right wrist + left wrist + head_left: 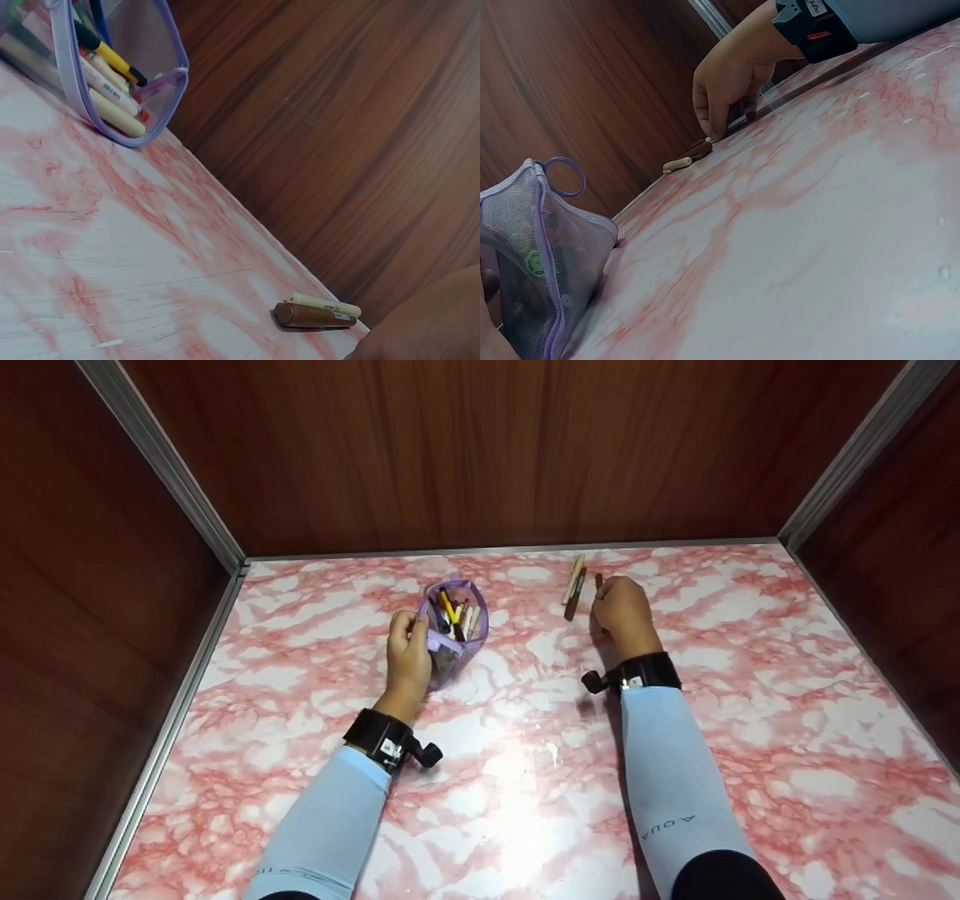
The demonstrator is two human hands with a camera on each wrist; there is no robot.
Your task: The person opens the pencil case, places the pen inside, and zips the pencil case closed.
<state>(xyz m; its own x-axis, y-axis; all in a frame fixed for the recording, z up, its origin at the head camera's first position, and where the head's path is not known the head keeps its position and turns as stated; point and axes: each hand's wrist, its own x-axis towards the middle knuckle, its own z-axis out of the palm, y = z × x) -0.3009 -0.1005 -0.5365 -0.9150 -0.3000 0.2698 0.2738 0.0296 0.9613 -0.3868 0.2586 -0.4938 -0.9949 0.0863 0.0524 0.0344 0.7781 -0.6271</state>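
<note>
A purple mesh pencil pouch [486, 624] stands with its mouth unzipped, and several pens and markers show inside, one of them a yellow and black pen [112, 58]. My left hand [409, 660] grips the near left side of its rim, thumb against the mesh. To the right, my right hand [625, 606] has its fingers curled down at the tabletop. They pinch a dark brown marker [598, 580], whose end sticks out past the knuckles; the rest is hidden. Left of that hand lie a cream marker [574, 579] and a brown marker [576, 598], side by side.
The pink and white marbled tabletop [517, 780] is bounded by dark wood panels [480, 457] at the back and both sides. Metal strips [161, 457] run along the corners. The loose markers lie near the back edge.
</note>
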